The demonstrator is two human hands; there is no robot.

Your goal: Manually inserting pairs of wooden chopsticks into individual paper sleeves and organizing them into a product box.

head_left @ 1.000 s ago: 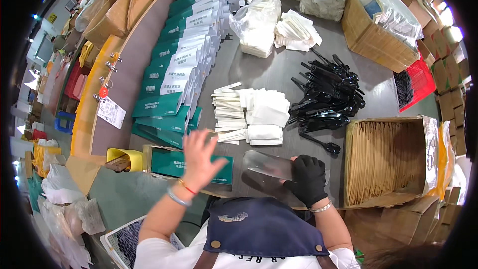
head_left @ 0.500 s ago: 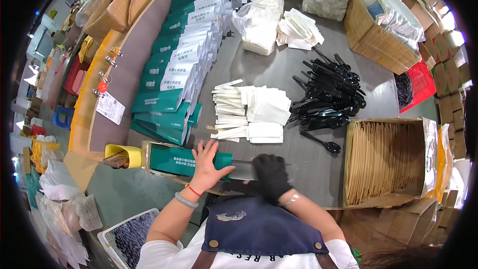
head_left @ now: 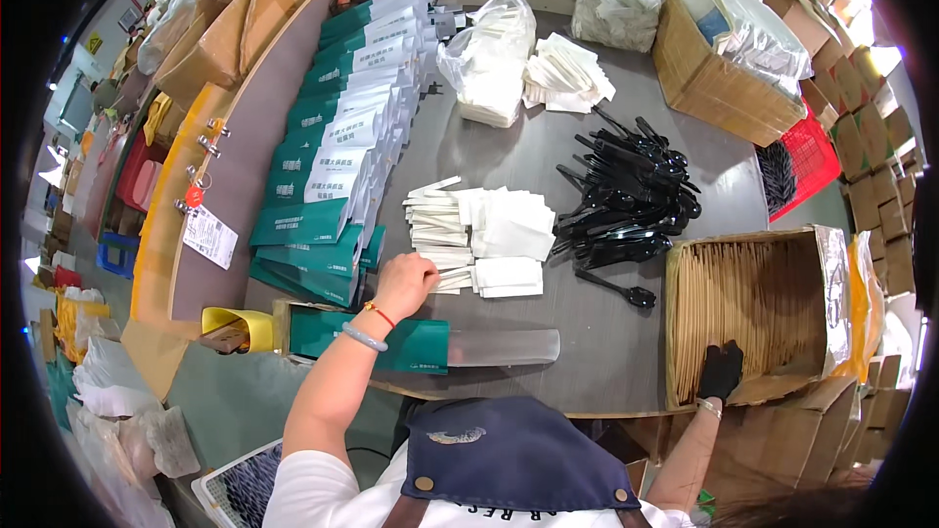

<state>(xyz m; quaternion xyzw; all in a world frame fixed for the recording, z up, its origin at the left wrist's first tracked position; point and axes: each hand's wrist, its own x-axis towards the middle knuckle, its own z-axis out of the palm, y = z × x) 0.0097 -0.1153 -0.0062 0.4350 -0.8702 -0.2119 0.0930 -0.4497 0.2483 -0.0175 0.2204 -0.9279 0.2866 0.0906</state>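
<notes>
My bare left hand (head_left: 406, 284) is at the left ends of the lower stack of slim white paper packets (head_left: 509, 277), its fingers pinched on the end of one. Under that forearm lies a green printed sleeve (head_left: 337, 332), with a clear flat plastic strip (head_left: 504, 346) sticking out of its right end. My right hand (head_left: 722, 372), in a black glove, reaches over the near edge of a carton (head_left: 675, 332). Its fingertips are slightly apart, touching the thin brown sticks (head_left: 748, 298) packed upright in rows there. No stick shows lifted in that hand.
Black plastic spoons (head_left: 631, 186) lie heaped right of the packets. Green and white printed sleeves (head_left: 333, 147) overlap along the left board. Behind are a plastic bag of white packets (head_left: 494, 59) and a carton (head_left: 714, 78). A yellow holder (head_left: 245, 328) stands at the left edge.
My left hand has moved off the green sleeve to the white packets, its spread fingers now pinched. My right hand has left the clear strip and gone right to the carton of sticks.
</notes>
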